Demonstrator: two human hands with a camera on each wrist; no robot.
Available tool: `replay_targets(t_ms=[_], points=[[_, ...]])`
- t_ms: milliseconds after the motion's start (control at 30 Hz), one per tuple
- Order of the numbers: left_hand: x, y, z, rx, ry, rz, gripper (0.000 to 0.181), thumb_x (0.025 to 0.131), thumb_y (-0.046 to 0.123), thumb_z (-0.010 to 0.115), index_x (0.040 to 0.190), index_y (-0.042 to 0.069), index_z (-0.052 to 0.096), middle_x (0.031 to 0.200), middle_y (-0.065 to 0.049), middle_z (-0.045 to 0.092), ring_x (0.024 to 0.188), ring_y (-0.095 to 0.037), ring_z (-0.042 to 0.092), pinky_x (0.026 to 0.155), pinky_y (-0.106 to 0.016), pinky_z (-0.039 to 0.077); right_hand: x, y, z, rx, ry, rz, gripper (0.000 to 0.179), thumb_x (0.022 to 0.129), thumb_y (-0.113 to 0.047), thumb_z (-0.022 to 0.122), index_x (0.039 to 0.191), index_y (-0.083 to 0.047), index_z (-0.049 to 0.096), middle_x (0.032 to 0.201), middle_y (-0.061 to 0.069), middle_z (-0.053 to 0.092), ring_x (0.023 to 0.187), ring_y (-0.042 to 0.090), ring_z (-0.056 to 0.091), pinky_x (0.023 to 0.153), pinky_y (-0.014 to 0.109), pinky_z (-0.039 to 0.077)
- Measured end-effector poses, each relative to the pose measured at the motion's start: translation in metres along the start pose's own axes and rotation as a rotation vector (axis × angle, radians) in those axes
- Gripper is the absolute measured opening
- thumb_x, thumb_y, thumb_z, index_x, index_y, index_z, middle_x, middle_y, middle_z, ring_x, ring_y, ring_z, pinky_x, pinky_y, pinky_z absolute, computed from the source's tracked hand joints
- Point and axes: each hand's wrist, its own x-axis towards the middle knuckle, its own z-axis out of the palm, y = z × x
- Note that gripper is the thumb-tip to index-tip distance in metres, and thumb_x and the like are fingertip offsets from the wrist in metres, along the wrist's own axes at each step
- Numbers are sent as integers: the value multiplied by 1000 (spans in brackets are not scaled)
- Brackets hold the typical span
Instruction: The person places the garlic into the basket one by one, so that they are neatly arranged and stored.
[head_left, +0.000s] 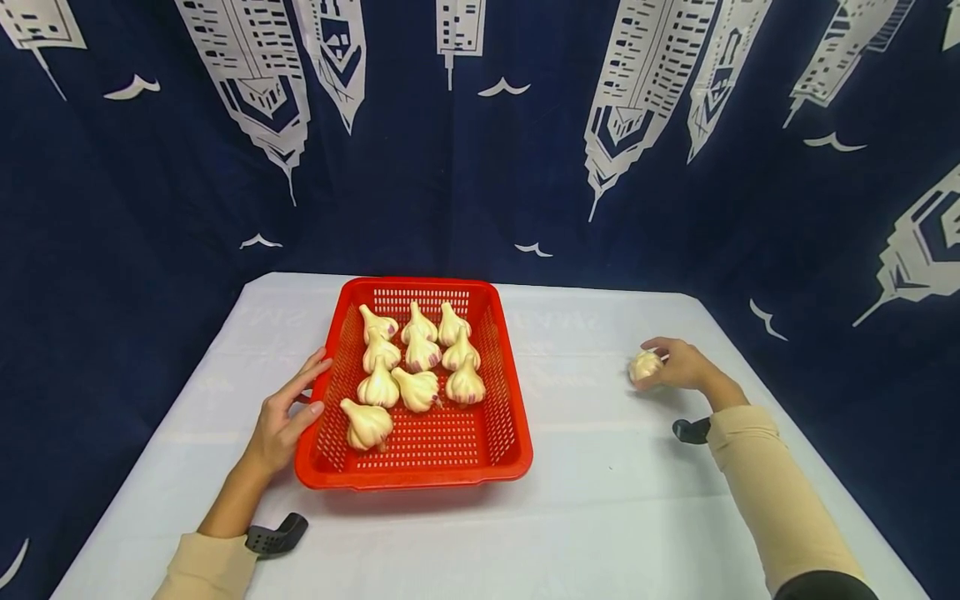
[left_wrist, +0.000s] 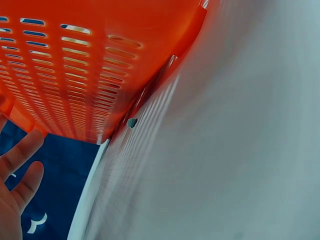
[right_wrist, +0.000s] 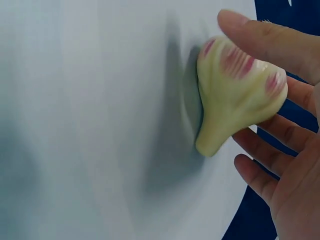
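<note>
On the right of the table my right hand [head_left: 684, 365] grips a garlic bulb [head_left: 644, 367] between thumb and fingers. In the right wrist view the thumb lies over the purple-streaked base of this garlic bulb [right_wrist: 240, 87], fingers behind it, its neck pointing down to the left. My left hand [head_left: 279, 429] touches the left rim of a red plastic basket [head_left: 442, 478], its fingers fairly straight. From the left wrist, a fingertip of the left hand [left_wrist: 17, 175] meets the rim of the slotted basket [left_wrist: 150, 30]. Several garlic bulbs [head_left: 422, 353] lie inside, mostly in rows toward the back.
A white cloth covers the table [head_left: 585, 508]. Behind and beside it hangs a dark blue curtain [head_left: 480, 183] with white building prints. Black wrist devices [head_left: 277, 535] sit below both hands, at the beige sleeves [head_left: 780, 492].
</note>
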Motion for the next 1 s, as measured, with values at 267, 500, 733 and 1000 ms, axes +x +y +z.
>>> replay_targets(t_ms=[267, 500, 733, 1000], points=[[-1, -1, -1, 9, -13, 1, 53, 84, 1, 51, 136, -4, 55, 148, -22, 44, 105, -4, 56, 80, -19, 42, -1, -4, -5, -47, -10, -36, 78, 69, -23, 89, 130, 9, 52, 115, 33, 57, 88, 33, 59, 75, 44, 49], [0, 1, 0, 5, 11, -1, 53, 83, 1, 52, 135, -3, 57, 147, -21, 46, 104, -5, 57, 79, -19, 42, 2, -15, -5, -40, 32, -59, 71, 73, -27, 86, 127, 6, 54, 115, 30, 59, 90, 32, 59, 78, 45, 49], [0, 1, -1, 2, 14, -7, 53, 83, 1, 52, 135, -2, 57, 148, -20, 46, 104, -5, 57, 79, -19, 42, 4, -43, -10, -35, 78, -169, 64, 69, -18, 86, 123, 1, 57, 111, 27, 59, 78, 26, 57, 71, 38, 47], [0, 1, 0, -1, 9, -6, 53, 83, 0, 51, 136, -3, 57, 148, -21, 46, 105, -6, 57, 79, -19, 42, 6, -66, -9, -45, 93, -253, 63, 67, -14, 85, 122, -1, 57, 110, 22, 60, 76, 23, 59, 67, 35, 48]])
